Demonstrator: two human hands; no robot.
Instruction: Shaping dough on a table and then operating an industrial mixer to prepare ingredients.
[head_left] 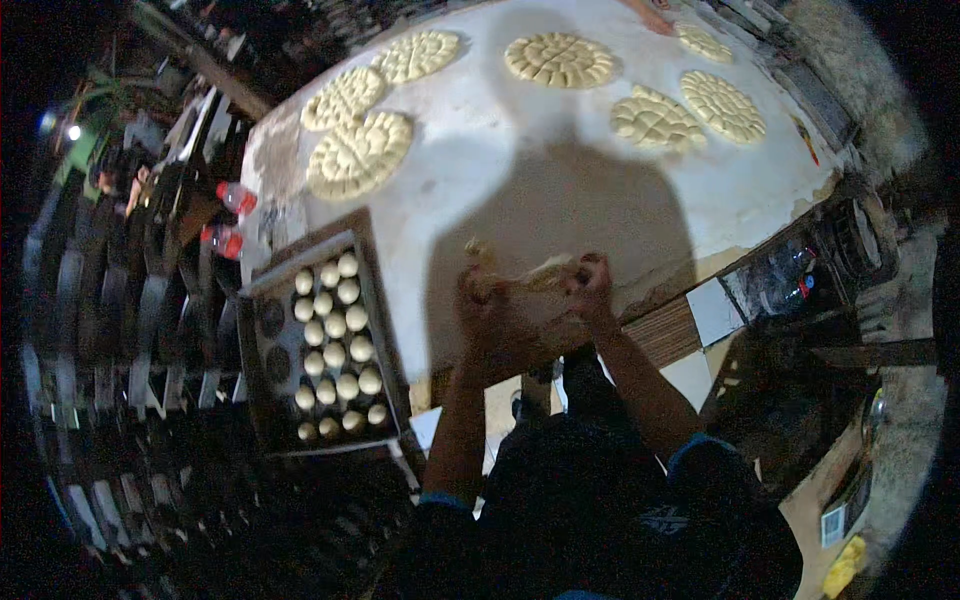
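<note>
Just over the near edge of the desk [462, 140], somebody holds a strip of dough [545, 273] between two bare hands. The left hand [478, 287] has its fingers curled round one end, with a bit of dough poking up above them; the right hand [590, 278] grips the other end, fingers bent in. Their shadow falls broad and dark across the middle of the desk, so I can't make out each finger.

Seven round dough pieces lie flat, their rims cut into segments: three bunched toward the far left corner, one near the middle of the far edge, three toward the far right corner. By the last of these, another person's hand [653, 17] reaches in over the far edge; I cannot tell whether it is open or closed.

At the near left corner sits a dark tray [268, 345] with rows of dough balls [335, 325]. Two red-labelled bottles [236, 197] stand out by the left edge.
</note>
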